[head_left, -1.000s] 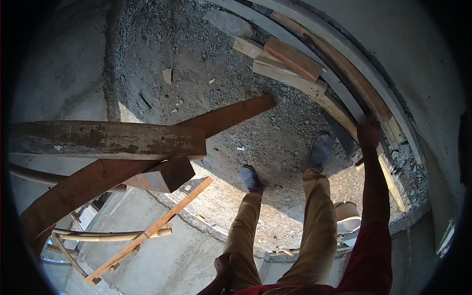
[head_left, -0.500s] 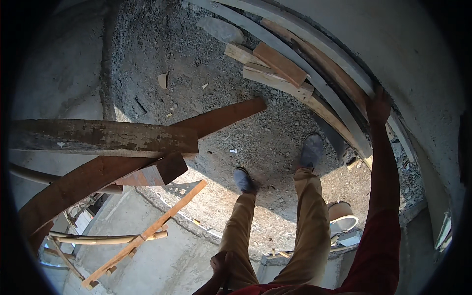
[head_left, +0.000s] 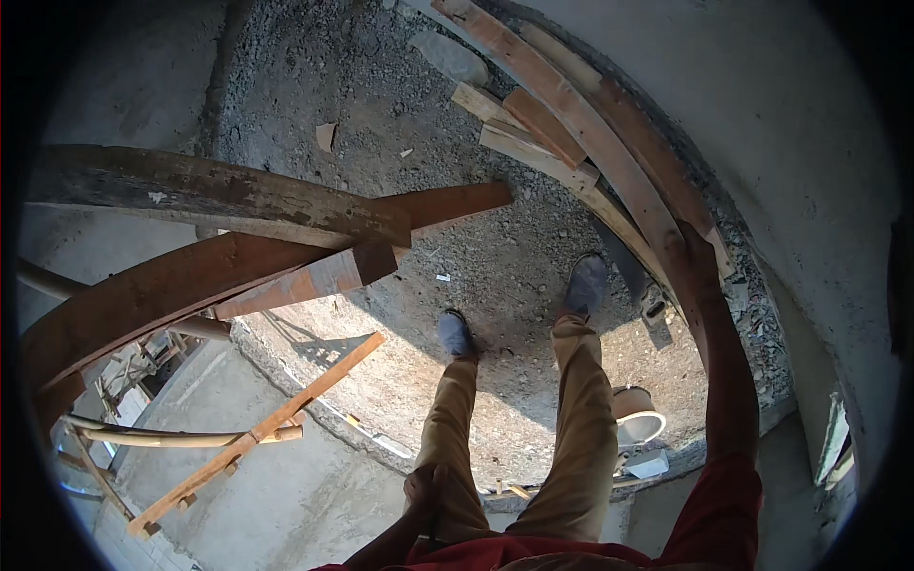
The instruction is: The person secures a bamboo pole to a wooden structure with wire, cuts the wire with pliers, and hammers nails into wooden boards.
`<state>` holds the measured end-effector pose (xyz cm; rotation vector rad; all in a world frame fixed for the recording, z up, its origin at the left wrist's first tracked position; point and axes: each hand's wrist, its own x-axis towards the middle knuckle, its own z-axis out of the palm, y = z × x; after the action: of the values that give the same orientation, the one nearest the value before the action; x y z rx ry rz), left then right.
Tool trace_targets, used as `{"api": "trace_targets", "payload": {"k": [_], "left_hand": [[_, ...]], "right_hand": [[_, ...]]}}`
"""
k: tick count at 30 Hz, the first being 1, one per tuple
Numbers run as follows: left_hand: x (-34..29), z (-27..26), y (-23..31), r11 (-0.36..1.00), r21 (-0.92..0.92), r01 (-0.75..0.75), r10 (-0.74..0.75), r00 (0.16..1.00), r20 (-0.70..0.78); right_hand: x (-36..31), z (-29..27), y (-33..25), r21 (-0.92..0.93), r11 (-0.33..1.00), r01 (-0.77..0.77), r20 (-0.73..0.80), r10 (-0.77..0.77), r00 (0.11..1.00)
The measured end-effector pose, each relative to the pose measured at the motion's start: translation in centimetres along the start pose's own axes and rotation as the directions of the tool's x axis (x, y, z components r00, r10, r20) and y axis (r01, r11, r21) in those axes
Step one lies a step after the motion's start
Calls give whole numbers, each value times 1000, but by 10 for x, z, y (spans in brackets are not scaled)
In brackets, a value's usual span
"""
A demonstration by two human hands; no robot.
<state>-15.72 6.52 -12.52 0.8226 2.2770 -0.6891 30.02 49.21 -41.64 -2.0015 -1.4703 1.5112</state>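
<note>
While right hand (head_left: 693,249) grips plank (head_left: 609,152) (wall side) | slab edge (head_left: 314,400) near feet

A long wooden plank (head_left: 581,124), reddish-brown and weathered, lies along the foot of the curved concrete wall (head_left: 762,124), bending with it in this view. Its near end lies under the right hand (head_left: 693,249), which rests on it. A second, similar plank lies beside it, between it and the wall, touching along its length.
</note>
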Motion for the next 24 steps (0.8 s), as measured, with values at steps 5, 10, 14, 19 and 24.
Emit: {"api": "trace_targets", "payload": {"k": [5,10,14,19,24], "left_hand": [[33,-26,48,925,-373,78,7,975,222],[71,-42,146,627,-771,-112,269,960,80],[109,-117,275,191,-978,86,364,919,152],[110,-248,373,19,-884,-467,314,842,-438],[141,-342,394,70,-868,-491,315,837,-448]], "right_hand": [[-105,14,-18,93,986,-140,44,136,990],[-222,9,-27,57,980,-190,3,190,982],[-309,3,-23,-12,997,-74,-129,72,989],[-391,-2,2,-366,922,-126,-140,79,987],[-429,-13,-2,-249,948,-200,-177,159,971]]}}
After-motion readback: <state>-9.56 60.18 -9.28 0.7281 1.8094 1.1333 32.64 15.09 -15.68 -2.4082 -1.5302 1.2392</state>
